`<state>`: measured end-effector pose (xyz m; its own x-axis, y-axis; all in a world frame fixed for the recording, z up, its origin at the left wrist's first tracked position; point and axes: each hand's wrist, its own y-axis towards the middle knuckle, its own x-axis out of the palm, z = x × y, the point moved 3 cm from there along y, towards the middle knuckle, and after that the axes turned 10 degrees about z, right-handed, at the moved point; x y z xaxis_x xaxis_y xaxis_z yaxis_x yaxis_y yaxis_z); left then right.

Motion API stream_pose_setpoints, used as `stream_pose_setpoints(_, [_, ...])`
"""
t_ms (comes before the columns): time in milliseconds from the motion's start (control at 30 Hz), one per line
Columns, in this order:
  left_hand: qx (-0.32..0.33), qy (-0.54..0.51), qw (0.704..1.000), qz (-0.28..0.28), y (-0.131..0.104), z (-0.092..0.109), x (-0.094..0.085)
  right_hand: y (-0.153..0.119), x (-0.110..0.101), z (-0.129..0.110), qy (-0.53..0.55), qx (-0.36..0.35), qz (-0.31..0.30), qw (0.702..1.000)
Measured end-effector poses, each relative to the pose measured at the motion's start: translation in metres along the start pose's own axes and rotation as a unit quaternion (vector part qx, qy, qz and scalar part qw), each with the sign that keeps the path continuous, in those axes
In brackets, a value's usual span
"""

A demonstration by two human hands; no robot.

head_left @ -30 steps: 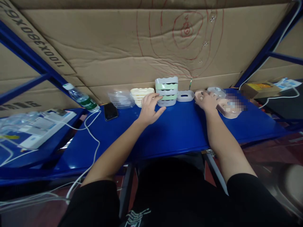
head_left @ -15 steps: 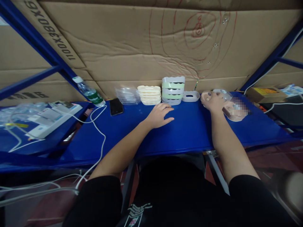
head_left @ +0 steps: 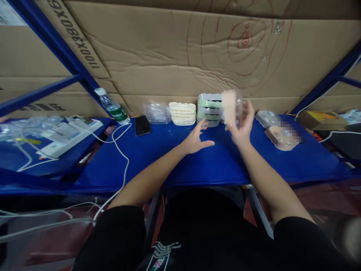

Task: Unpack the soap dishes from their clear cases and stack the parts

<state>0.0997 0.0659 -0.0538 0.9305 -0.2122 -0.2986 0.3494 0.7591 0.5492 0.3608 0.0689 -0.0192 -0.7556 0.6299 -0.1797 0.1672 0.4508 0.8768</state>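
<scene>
My right hand (head_left: 244,126) grips a beige-pink shallow plastic container (head_left: 229,104), raised on edge above the table and blurred by motion; a clear plastic part shows along its right side. Fingers apart and thumb out, my left hand (head_left: 196,138) holds nothing. It is in front of a stack of grey and pale green plastic trays (head_left: 209,111). Left of that stands a pile of cream trays (head_left: 182,113), then a stack of clear plastic pieces (head_left: 157,113). At the right lie a grey container (head_left: 267,119) and another beige-pink container (head_left: 275,138), partly pixelated.
A black phone (head_left: 142,125) and a water bottle (head_left: 114,109) are at the table's left end. A white cable (head_left: 126,162) runs over the blue tabletop (head_left: 205,169). Behind rises a cardboard wall (head_left: 158,56); blue frame posts (head_left: 81,75) flank the table.
My right hand has lifted a beige-pink container from the right side and carried it left, turning it on edge. My left hand stays near the stacks, its fingers more raised. The view shifted slightly.
</scene>
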Motion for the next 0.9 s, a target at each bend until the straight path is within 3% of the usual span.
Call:
stream_pose_setpoints(133, [0.011, -0.165, 0.984, 0.061, 0.007, -0.003, -0.002, -0.025, 0.028, -0.047, 0.089, -0.113, -0.133, 0.981])
stream_pose_setpoints(300, [-0.032, -0.216, 0.971, 0.103, 0.011, 0.001, -0.01, -0.031, 0.037, -0.046, 0.126, -0.05, -0.227, 0.965])
stream_pose_setpoints(567, [-0.105, -0.222, 0.967, 0.071, 0.008, 0.013, -0.009, -0.026, 0.034, -0.027, 0.185, 0.062, -0.189, 0.962])
stream_pose_setpoints(767, [-0.352, -0.162, 0.922, 0.009, -0.003, 0.016, -0.006, -0.022, 0.033, -0.026, 0.154, 0.055, -0.169, 0.972])
stream_pose_setpoints(900, [-0.432, -0.048, 0.901, 0.007, 0.0, 0.017, -0.017, -0.021, 0.032, -0.029, 0.112, 0.021, -0.175, 0.978])
